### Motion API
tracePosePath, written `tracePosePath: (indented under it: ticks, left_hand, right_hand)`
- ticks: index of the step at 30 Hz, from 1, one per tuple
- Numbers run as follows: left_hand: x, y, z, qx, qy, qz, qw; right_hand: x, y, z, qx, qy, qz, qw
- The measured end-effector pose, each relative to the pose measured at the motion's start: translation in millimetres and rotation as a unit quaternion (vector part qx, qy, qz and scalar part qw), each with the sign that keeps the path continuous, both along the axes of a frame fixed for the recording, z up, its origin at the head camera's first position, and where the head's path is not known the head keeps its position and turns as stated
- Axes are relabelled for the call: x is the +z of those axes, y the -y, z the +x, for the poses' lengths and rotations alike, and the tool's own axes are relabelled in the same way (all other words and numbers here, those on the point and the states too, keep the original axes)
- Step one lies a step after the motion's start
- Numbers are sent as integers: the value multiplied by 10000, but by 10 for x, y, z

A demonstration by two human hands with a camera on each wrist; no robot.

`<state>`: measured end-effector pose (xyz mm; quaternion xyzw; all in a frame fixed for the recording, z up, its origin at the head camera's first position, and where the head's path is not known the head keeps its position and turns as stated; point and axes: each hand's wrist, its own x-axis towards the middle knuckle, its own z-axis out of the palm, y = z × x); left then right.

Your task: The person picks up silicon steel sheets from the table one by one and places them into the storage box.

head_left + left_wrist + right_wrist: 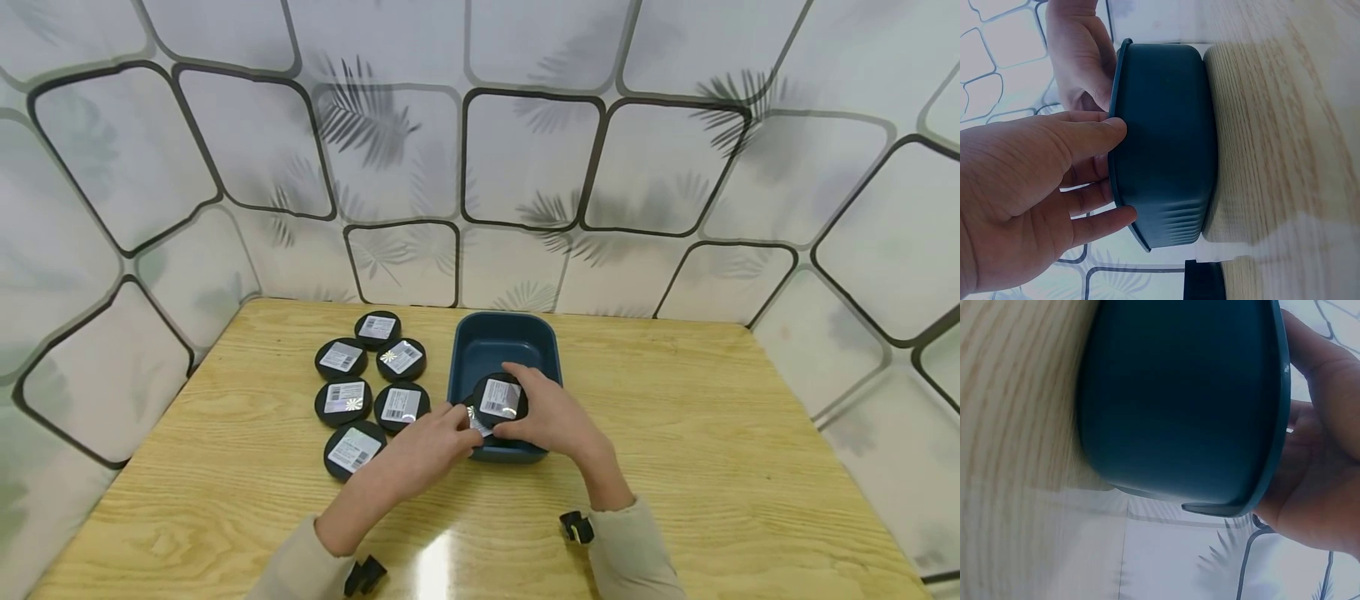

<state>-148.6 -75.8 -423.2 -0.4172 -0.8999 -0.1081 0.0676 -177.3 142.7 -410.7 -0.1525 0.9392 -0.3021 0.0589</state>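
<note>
A dark blue rectangular bin (501, 327) stands on the table. My right hand (558, 421) grips a flat round black container (501, 400) with a white barcode label, over the bin's near half. My left hand (431, 450) is at the bin's near left corner, its fingers around a second black container (480, 427), which lies partly behind the first one. In the left wrist view, the left thumb and little finger (1124, 215) touch the rim while other fingers reach inside. The bin wall (1179, 400) hides both containers in the wrist views.
Several similar black containers, among them a far one (377, 328) and a near one (354, 451), lie label up left of the bin. The wooden table (697, 467) meets a patterned curtain (525, 167) at its back and sides.
</note>
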Motion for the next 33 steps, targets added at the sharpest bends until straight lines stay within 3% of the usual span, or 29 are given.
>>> tracePosePath:
  ticks: [11, 33]
  left_hand:
    - [24, -3, 4, 41, 137, -32, 9999]
    - [16, -8, 4, -39, -18, 55, 10000]
  right_hand:
    - [-16, 25, 4, 181, 109, -187, 9996]
    - [-45, 13, 14, 582, 501, -564, 9955]
